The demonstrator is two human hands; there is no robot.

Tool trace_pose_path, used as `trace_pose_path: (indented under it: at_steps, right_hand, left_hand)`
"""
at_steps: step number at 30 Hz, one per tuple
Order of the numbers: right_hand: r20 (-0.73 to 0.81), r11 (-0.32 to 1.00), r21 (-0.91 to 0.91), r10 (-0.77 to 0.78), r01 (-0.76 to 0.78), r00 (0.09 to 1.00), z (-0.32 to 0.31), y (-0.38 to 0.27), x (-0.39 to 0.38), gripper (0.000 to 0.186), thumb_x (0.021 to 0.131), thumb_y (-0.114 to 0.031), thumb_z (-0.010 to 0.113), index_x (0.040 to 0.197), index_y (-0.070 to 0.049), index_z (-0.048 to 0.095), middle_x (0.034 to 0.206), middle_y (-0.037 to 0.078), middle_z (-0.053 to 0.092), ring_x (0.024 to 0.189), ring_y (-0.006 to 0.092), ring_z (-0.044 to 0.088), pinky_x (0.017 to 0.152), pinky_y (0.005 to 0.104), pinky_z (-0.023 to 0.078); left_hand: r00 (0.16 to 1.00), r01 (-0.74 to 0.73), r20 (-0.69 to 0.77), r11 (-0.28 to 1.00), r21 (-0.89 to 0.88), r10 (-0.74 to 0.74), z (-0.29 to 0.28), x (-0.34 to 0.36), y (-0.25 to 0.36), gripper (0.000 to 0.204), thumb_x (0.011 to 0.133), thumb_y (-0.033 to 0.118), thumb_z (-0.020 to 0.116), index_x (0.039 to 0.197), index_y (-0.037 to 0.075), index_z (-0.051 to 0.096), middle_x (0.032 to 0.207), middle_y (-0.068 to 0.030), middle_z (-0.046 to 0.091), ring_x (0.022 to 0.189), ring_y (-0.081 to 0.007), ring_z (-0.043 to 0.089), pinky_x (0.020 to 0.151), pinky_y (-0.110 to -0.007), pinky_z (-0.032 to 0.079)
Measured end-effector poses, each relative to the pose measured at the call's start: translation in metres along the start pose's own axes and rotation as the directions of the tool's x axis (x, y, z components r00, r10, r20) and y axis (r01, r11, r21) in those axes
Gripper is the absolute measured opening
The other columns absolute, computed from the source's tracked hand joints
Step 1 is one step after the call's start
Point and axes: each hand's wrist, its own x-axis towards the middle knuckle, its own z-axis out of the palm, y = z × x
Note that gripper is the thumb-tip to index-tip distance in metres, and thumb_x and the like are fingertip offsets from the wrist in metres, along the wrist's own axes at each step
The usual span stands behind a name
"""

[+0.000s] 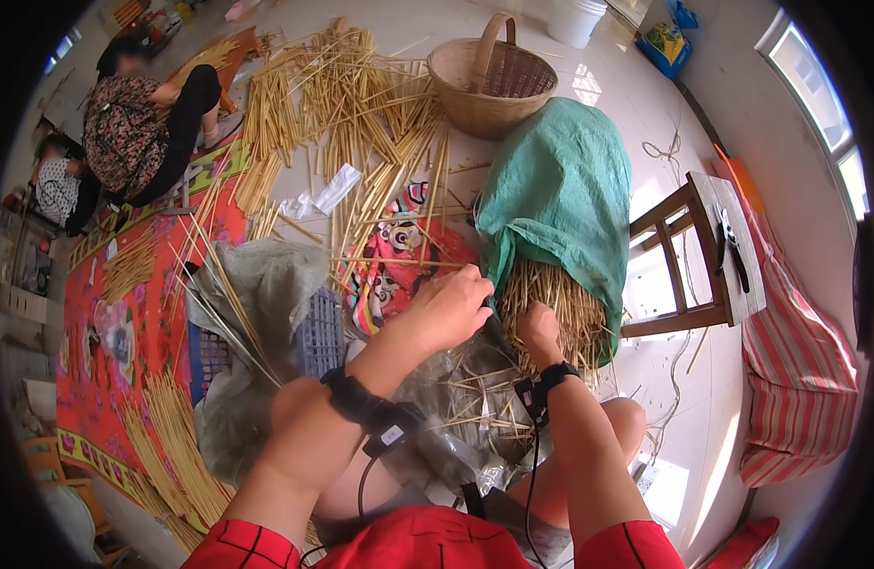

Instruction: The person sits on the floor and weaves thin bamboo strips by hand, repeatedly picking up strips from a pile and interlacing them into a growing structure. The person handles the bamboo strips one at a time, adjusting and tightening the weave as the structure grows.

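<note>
A thick bundle of straw stalks (560,308) sticks out of the open mouth of a green sack (560,194) that lies on the pale floor (598,85) in front of the seated person. The right hand (539,334) is pressed into the cut ends of the bundle, its fingers curled shut among the stalks. The left hand (451,308) rests at the sack's edge just beside the bundle, fingers bent down over the cloth and the stalks; whether they actually grip anything I cannot tell. Both wrists wear black straps with cables. Loose stalks and crumpled clear plastic lie over the person's knees. To the left a grey sack (266,284) covers a blue crate (318,332). Beyond the green sack stands a wicker basket (494,81), with cut stalks (352,104) strewn beside it. A wooden stool (702,256) stands right of the sack. On the red mat (105,322) at far left, another person (143,119) sits.
</note>
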Motion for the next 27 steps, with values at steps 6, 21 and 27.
trace_pose_path:
  at_steps: [6,21,27]
  right_hand:
    - [0.091,0.992,-0.039,0.121,-0.118,0.988,-0.006,-0.008,0.005,0.023,0.081,-0.017,0.063,0.095,-0.001,0.069,0.101,0.021,0.068,0.096,0.0352,0.066,0.077,0.04,0.054]
    - [0.804,0.648,0.595,-0.476,-0.476,0.357,-0.096,0.027,-0.125,0.02,0.087,-0.023,0.063,0.092,-0.004,0.068,0.09,0.004,0.07,0.067,0.0079,0.062,0.051,0.0185,0.041]
    - [0.775,0.659,0.544,-0.632,-0.519,0.009,-0.103,0.039,-0.189,0.024,0.089,-0.027,0.065,0.092,-0.003,0.068,0.09,0.004,0.07,0.069,0.0059,0.06,0.053,0.017,0.04]
  left_hand:
    - [1.0,0.0,0.002,0.999,-0.05,0.0,-0.008,0.003,0.001,0.025,0.086,0.02,0.062,0.104,0.004,0.059,0.105,-0.0139,0.055,0.097,-0.0346,0.058,0.083,-0.042,0.048]
    - [0.909,0.417,0.252,0.758,-0.501,-0.333,0.054,0.013,-0.012,0.038,0.092,0.023,0.057,0.121,-0.001,0.052,0.1,-0.014,0.063,0.072,-0.0187,0.063,0.064,-0.031,0.051]
    - [0.624,0.779,0.648,0.285,-0.558,-0.436,0.108,-0.011,0.005,0.046,0.096,0.032,0.052,0.129,0.0,0.044,0.101,-0.0123,0.063,0.062,-0.0125,0.058,0.054,-0.022,0.046]
